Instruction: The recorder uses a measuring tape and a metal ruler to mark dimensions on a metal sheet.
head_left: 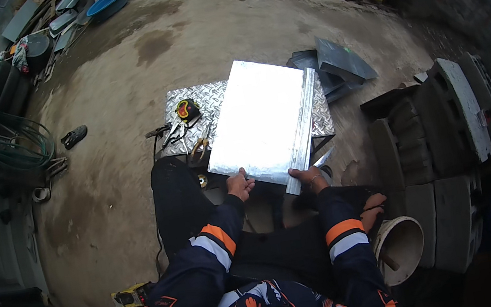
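Observation:
A bright metal sheet [259, 119] lies at a slant on a small table with a diamond-plate top [197, 93]. Along its right side runs a long, narrow metal strip [304, 128], its near end jutting past the sheet. My right hand [310, 178] is closed on that near end. At the sheet's near edge, toward the left corner, my left hand [240, 186] has its fingers curled and its thumb against the edge. To the left, on the tabletop, are a tape measure [188, 109], metal hand snips [175, 130] and pliers with tan handles [200, 147].
Dark sheet-metal pieces [344, 64] lie beyond the table's right side. Stacked concrete blocks [437, 129] stand at right, with a bucket [405, 250] nearer. A yellow-and-black tool [132, 296] sits on the floor at lower left. A coiled hose [6, 140] is farther left.

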